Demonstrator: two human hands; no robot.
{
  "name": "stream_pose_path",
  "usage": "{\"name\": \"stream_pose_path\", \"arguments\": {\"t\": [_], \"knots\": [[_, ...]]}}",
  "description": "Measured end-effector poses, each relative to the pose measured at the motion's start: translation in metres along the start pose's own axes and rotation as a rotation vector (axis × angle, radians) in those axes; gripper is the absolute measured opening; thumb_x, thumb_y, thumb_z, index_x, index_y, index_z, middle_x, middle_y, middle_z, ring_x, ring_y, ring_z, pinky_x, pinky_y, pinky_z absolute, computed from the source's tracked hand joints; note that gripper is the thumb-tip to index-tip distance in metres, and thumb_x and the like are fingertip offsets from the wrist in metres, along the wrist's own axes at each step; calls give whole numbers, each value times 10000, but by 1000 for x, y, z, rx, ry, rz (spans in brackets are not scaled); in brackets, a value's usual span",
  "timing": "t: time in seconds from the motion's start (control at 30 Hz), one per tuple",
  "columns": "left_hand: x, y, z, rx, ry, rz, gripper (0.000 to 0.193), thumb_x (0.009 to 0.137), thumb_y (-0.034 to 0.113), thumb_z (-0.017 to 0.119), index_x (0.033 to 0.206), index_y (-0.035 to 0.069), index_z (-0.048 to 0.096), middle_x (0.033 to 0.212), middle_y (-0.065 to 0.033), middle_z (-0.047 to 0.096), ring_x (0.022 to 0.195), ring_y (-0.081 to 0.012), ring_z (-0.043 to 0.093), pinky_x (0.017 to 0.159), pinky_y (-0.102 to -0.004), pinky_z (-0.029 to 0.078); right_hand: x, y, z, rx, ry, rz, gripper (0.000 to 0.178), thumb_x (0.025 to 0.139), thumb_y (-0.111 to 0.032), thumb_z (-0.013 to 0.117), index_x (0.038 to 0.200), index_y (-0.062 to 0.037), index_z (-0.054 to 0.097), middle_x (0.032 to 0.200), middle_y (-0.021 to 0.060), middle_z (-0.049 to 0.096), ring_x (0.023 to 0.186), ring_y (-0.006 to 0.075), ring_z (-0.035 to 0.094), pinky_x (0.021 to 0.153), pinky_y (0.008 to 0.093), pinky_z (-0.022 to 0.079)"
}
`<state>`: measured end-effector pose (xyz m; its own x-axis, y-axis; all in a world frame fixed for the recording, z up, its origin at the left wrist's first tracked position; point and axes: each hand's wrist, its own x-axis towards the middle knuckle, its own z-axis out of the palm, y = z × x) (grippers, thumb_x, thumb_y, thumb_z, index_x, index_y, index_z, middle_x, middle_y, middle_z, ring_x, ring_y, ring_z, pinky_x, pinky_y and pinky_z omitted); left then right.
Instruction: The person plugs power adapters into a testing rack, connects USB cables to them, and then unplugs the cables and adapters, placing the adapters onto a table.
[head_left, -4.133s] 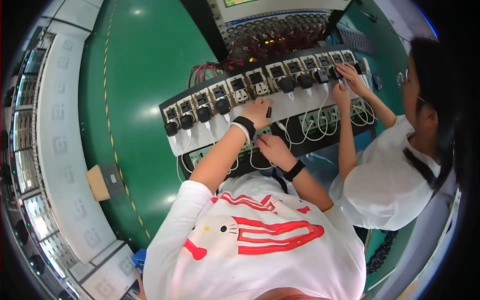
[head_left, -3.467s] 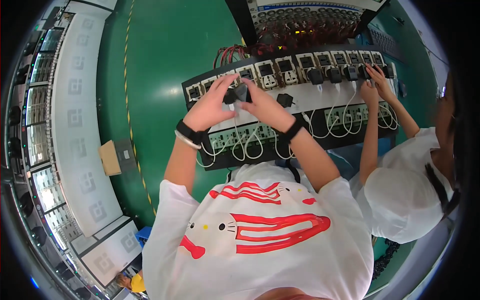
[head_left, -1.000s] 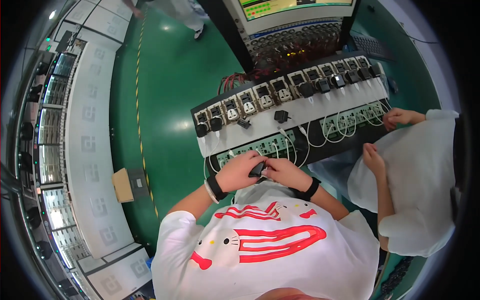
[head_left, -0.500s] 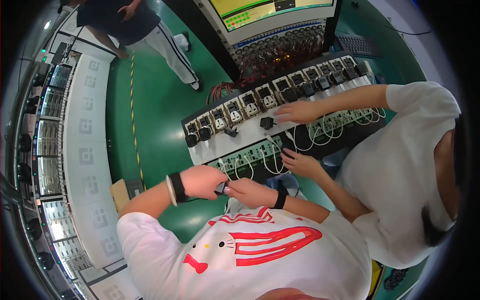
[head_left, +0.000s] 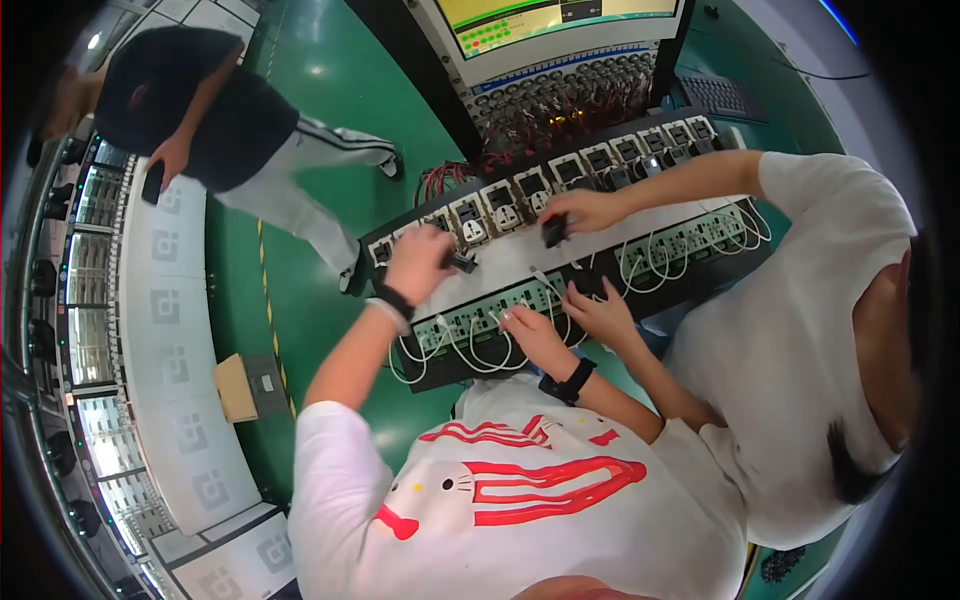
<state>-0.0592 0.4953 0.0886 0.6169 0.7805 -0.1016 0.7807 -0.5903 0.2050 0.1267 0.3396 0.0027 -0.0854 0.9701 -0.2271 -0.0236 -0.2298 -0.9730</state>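
Observation:
My left hand [head_left: 418,265] reaches over the left part of a row of sockets [head_left: 470,222], slightly blurred. Its fingers are closed at a small black charger [head_left: 462,263] on the white strip in front of the sockets. Lower down, my right hand [head_left: 537,340] is at the front edge of the green circuit board [head_left: 520,296]. Thumb and fingertips are pinched on a white cable [head_left: 493,319] there; its connector is partly hidden. Several white cables loop from the board toward me.
Beside me on the right, a co-worker's hand [head_left: 590,210] holds a black charger [head_left: 555,231]; the other hand [head_left: 603,316] is near my right hand. A screen [head_left: 550,25] stands behind the sockets. A person in dark clothing [head_left: 190,105] walks at upper left. A cardboard box [head_left: 236,388] lies on the floor.
My hands have parted: the left moved up to the socket row, the right forward to the board. The co-worker has picked up a black charger. The person in dark clothing has come closer.

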Motion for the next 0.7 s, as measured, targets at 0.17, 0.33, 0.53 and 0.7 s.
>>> {"name": "stream_pose_path", "arguments": {"t": [0.17, 0.33, 0.53, 0.7], "knots": [[40, 28, 118, 179, 278, 34, 365, 669, 109, 671, 1020, 96, 567, 1079, -132, 507, 1069, -338, 460, 918, -453, 362, -2, -8, 5, -28, -67, 41, 257, 961, -234, 470, 856, -36, 597, 658, -24, 461, 619, 73, 417, 581, 233, 364], [29, 27, 80, -127, 170, 33, 571, 625, 188, 702, 1173, 141, 545, 1205, -127, 502, 1178, -343, 436, 976, -469, 344, 0, -1, -8, 20, -89, 142, 255, 969, -255, 457, 872, -62, 593, 594, -55, 408, 522, 39, 363, 474, 210, 280], [-53, -107, 39, -50, 246, -883, 453, 736, 423, 669, 1055, 103, 638, 1000, -166, 637, 926, -364, 606, 814, -447, 490, 7, -10, -14, 110, -38, 288, 259, 981, -251, 445, 894, -47, 579, 588, -50, 394, 499, 35, 364, 457, 205, 292], [-83, -115, 72, -199, 166, -786, 428, 736, 338, 661, 1054, 63, 580, 956, -216, 646, 928, -385, 606, 800, -463, 486, 14, -3, -2, 162, -124, 343, 255, 983, -245, 441, 895, -50, 581, 607, -50, 399, 514, 38, 376, 474, 196, 309]]}}
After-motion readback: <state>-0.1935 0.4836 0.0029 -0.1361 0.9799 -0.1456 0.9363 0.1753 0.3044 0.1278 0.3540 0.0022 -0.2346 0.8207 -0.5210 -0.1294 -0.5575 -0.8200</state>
